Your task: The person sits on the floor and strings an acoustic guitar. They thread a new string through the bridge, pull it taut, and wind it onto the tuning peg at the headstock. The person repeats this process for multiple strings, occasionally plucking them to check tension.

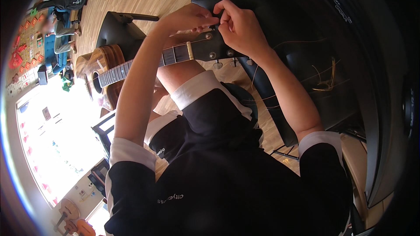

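Observation:
An acoustic guitar (114,73) lies across my leg, its body to the left and its dark headstock (204,51) to the right. Over the far edge of that headstock, my left hand (187,19) is closed in a pinch. Close beside it my right hand (242,28) is curled, its fingertips almost meeting the left ones. What either hand pinches is too small and hidden to tell. Metal tuning pegs (217,64) stick out along the headstock's near side. A pale nut (190,50) separates it from the fretboard (168,57).
Loose coiled strings (324,83) lie on a black surface at right, and thin strands trail near my right forearm. A black amplifier-like panel (376,105) borders the right. Behind the guitar stands a black chair (114,28). Far left, a person (61,30) sits on a blue sofa.

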{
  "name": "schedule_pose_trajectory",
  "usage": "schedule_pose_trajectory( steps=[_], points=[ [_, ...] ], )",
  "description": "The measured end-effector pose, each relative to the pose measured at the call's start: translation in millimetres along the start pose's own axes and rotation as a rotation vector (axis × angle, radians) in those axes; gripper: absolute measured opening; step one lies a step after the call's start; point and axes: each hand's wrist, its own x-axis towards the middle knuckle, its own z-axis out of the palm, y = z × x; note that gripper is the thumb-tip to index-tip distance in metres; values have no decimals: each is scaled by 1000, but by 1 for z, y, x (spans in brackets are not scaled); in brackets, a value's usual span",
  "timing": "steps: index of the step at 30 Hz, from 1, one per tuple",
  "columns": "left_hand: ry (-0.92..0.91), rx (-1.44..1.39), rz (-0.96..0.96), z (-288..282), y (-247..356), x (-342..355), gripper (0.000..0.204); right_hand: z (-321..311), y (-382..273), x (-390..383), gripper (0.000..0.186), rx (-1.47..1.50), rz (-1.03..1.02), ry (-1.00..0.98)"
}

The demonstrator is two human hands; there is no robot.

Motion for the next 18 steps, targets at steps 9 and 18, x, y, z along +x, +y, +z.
schedule_pose_trajectory(
  steps=[9, 18],
  points=[
    [-36, -189, -16, 0, -25, 2, 23, -1, -3, 1, 21, -10, 17, -16],
    [-125, -453, 181, 0, -29, -5, 23, 1, 0, 1, 21, 4, -2, -3]
  ],
)
